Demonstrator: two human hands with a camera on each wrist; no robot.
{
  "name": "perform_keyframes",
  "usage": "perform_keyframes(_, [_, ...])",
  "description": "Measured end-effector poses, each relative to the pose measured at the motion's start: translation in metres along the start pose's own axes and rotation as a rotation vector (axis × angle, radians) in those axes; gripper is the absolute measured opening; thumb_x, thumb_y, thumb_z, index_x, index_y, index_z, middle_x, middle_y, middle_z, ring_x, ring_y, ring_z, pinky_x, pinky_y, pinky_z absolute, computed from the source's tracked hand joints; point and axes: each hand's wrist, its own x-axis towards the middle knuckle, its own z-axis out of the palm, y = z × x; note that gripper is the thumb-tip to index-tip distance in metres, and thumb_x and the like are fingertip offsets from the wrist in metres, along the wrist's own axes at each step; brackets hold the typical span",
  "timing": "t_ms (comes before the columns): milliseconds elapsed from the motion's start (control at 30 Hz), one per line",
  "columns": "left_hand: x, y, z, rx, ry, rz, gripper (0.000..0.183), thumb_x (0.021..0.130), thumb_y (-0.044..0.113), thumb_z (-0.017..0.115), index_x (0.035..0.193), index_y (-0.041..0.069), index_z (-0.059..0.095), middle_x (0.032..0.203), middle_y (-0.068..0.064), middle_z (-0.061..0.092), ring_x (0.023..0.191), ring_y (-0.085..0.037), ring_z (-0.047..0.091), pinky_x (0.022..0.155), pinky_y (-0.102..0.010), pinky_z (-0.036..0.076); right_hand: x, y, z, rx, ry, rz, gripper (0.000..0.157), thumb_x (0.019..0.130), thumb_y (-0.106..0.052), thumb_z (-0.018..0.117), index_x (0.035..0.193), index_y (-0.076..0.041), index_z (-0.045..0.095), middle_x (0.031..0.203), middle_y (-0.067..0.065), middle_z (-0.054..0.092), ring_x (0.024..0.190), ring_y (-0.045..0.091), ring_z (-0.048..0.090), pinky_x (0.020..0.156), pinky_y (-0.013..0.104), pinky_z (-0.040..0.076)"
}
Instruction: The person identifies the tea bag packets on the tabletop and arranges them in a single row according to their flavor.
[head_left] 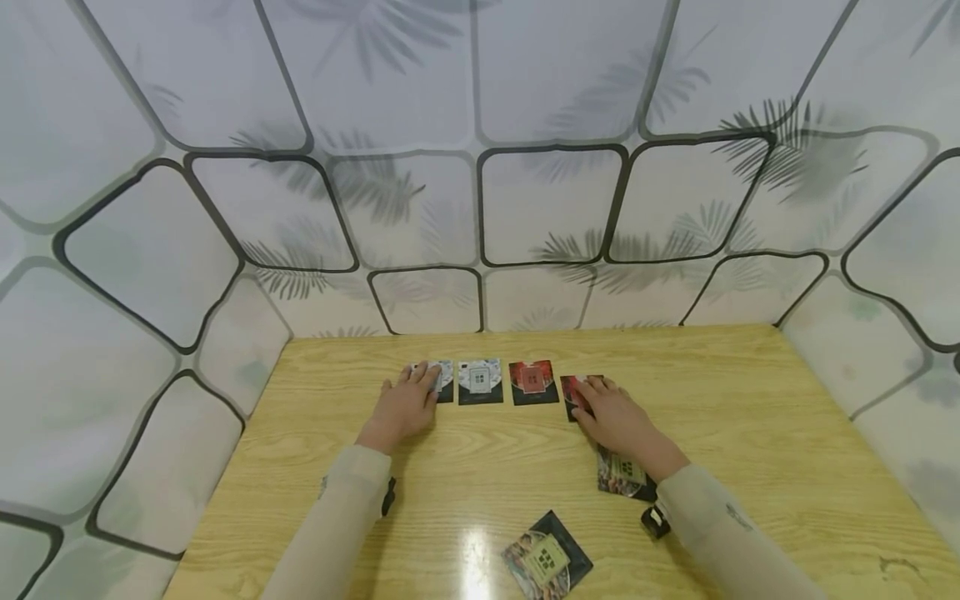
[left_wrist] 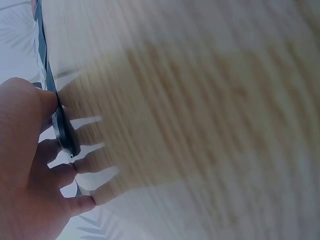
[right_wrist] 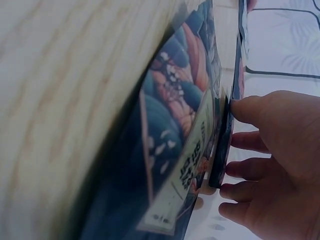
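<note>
At the far part of the pale yellow wood-grain desk [head_left: 465, 458], the spread, nearly straight fingers of my left hand [head_left: 402, 410] rest on a flat, squarish grey-white and black packet [head_left: 447, 392], the leftmost in a row of four; the fingers cover its left part, and its right side shows beside them. My right hand [head_left: 618, 417] lies with loosely extended fingers over a flat red and black packet [head_left: 573, 387] at the row's right end, the fingers covering its right part. Both hands press flat rather than pinch. Between them lie a grey-white and black packet with a pale label [head_left: 480, 382] and a red and black packet with a red label [head_left: 533, 381]. From my left wrist I see what the head view hides: my thumb meeting the packet's dark near edge, the other fingers fanned beyond. From my right wrist, the red packet shows edge-on under my fingertips, and nearer lies a multicoloured patterned packet with a yellowish label [head_left: 627, 471], partly hidden by my forearm in the head view. My two packets lie nearly square to the row, black ends toward me; I cannot tell their long axes under my fingers. Another patterned packet with a yellowish label [head_left: 546, 560] lies near, askew, black end pointing far right.
</note>
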Motion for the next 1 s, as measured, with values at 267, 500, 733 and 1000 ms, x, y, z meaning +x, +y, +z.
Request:
perform_keyframes(267, [-0.001,0.0,0.0,-0.005,0.024,0.016,0.056,0.114,0.03,0.042,0.167,0.014,0.034,0.173,-0.018,0.029,0.158,-0.048,0.028,0.12,-0.078,0.026,0.009,0.005,0.003,0.011,0.009,0.006,0.058,0.11,-0.028,0.056,0.157,0.004,0.044,0.16,0.037,0.04,0.149,0.06,0.035,0.118,0.074,0.032])
perform_keyframes(500, [-0.001,-0.001,0.0,-0.016,0.025,0.019,0.056,0.113,0.029,0.042,0.167,0.015,0.034,0.172,-0.018,0.03,0.158,-0.05,0.027,0.12,-0.079,0.025,0.015,0.007,0.005,0.003,0.003,0.011,0.057,0.111,-0.027,0.054,0.157,0.004,0.044,0.16,0.037,0.039,0.149,0.06,0.034,0.119,0.074,0.032])
perform_keyframes(733, [-0.002,-0.001,0.001,-0.023,0.031,0.019,0.055,0.113,0.029,0.043,0.166,0.015,0.036,0.172,-0.019,0.031,0.158,-0.05,0.027,0.12,-0.079,0.025,0.022,0.009,0.005,-0.018,-0.001,0.014,0.055,0.111,-0.026,0.053,0.156,0.005,0.044,0.16,0.038,0.039,0.148,0.061,0.035,0.119,0.073,0.032])
perform_keyframes(1000, [-0.004,-0.002,0.002,-0.031,0.037,0.015,0.056,0.113,0.031,0.043,0.166,0.014,0.036,0.172,-0.018,0.032,0.158,-0.049,0.026,0.12,-0.079,0.024,0.027,0.01,0.004,-0.009,-0.007,0.025,0.055,0.112,-0.027,0.051,0.157,0.004,0.044,0.161,0.037,0.038,0.148,0.06,0.034,0.12,0.072,0.031])
